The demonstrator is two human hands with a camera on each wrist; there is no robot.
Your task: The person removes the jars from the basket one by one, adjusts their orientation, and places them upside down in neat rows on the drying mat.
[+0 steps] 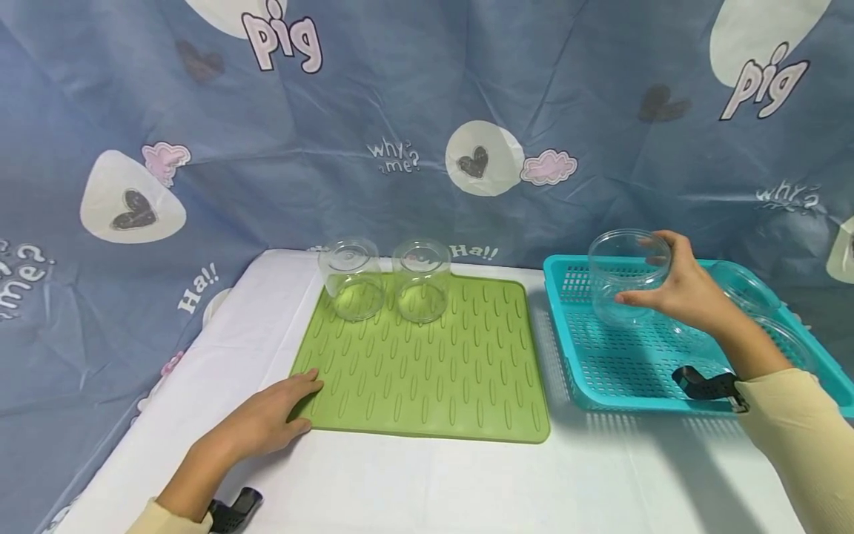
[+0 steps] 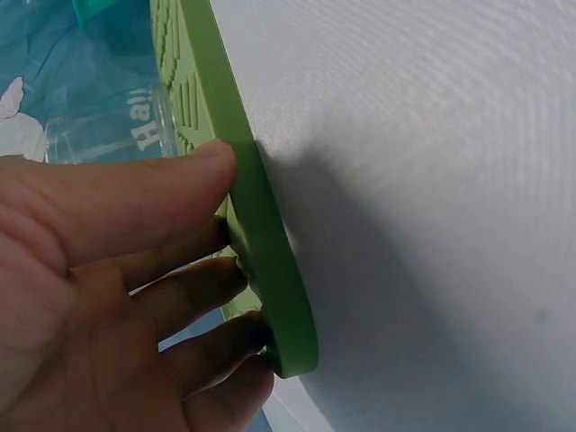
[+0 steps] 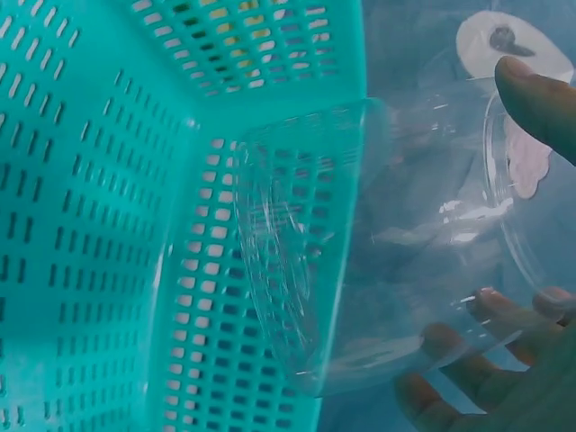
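Note:
My right hand [image 1: 687,285] grips a clear plastic jar [image 1: 623,278] around its upper part, thumb on the near side and fingers on the far side. Mouth up, the jar [image 3: 423,234] is over the back left of the turquoise basket [image 1: 577,371]. Other clear jars [image 1: 743,285] lie in the basket's right part, partly hidden by my right arm. At the front left corner of the green ridged mat [image 1: 427,386], my left hand [image 1: 263,415] touches the edge with thumb and fingertips. Two clear jars [image 1: 351,285] stand upside down side by side at the mat's back left.
A white cloth [image 1: 480,482] covers the table under the mat and basket. Behind rises a blue printed curtain [image 1: 400,96], close to the back of both. The basket's left rim stands just right of the mat, with a narrow gap between.

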